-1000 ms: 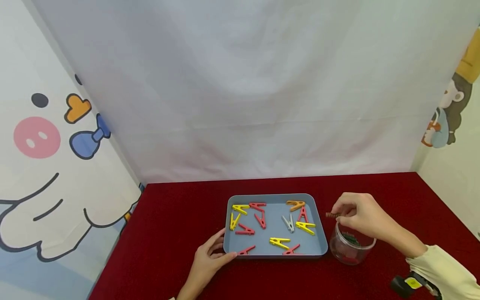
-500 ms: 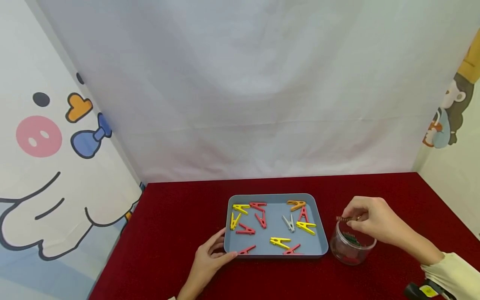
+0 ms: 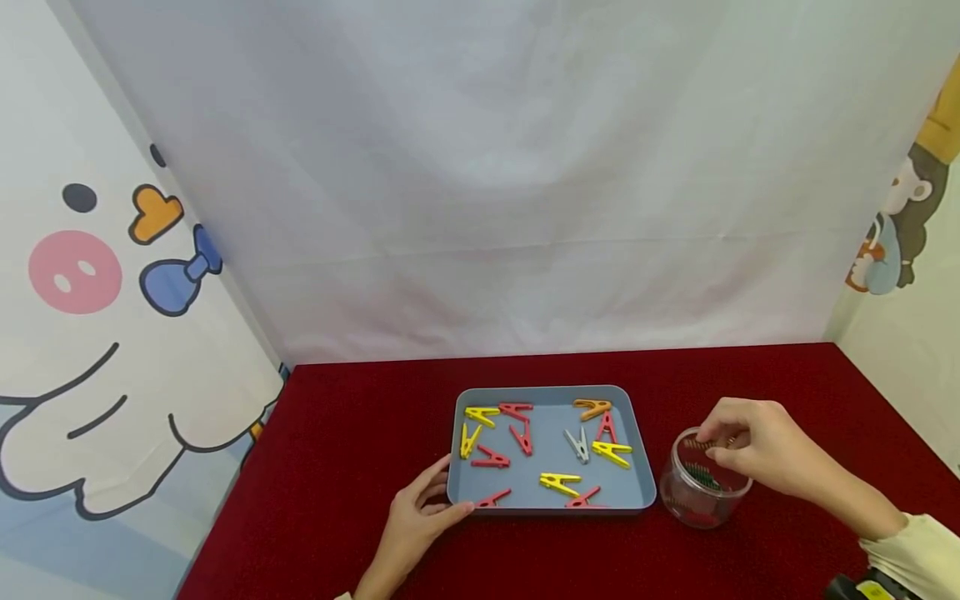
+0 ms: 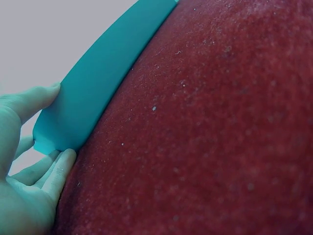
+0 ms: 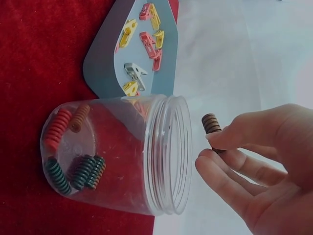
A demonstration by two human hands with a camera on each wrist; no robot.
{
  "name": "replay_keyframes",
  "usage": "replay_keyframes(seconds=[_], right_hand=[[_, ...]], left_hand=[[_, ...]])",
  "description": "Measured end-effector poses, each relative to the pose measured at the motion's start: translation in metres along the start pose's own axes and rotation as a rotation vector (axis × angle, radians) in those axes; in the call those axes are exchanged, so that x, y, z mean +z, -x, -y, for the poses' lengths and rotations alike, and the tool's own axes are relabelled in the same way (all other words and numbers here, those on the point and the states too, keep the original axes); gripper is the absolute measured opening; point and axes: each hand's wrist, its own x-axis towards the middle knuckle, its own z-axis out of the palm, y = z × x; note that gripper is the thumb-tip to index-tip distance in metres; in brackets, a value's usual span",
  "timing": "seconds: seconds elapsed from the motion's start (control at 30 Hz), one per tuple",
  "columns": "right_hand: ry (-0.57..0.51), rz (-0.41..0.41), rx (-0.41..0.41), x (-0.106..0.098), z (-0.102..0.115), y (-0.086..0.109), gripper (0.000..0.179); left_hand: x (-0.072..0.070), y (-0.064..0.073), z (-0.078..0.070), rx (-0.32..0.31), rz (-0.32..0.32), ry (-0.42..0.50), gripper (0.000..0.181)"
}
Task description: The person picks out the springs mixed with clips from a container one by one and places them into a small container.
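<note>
My right hand pinches a brown coil spring between thumb and fingertips, just outside the mouth of a clear plastic jar in the right wrist view. Inside the jar, at its bottom, lie a red spring, a smaller brown one and several dark green springs. With my left hand I grip the front left corner of a blue-grey tray, thumb at the rim and fingers against the side. Red, yellow, orange and grey clothespins are spread across the tray.
The jar stands close to the tray's right side on a dark red cloth. A white curtain hangs behind the table, and printed cartoon panels flank it.
My right hand has shifted right and a little toward me, bringing the brown spring from the jar's left edge to over its mouth. My left hand and the tray have stayed put.
</note>
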Motion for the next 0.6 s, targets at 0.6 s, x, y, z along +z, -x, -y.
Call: replay_keyframes(seconds=[0.6], right_hand=[[-0.022, 0.021, 0.029, 0.012, -0.006, 0.007, 0.025]], left_hand=[[0.001, 0.000, 0.000, 0.004, -0.010, 0.025, 0.070]])
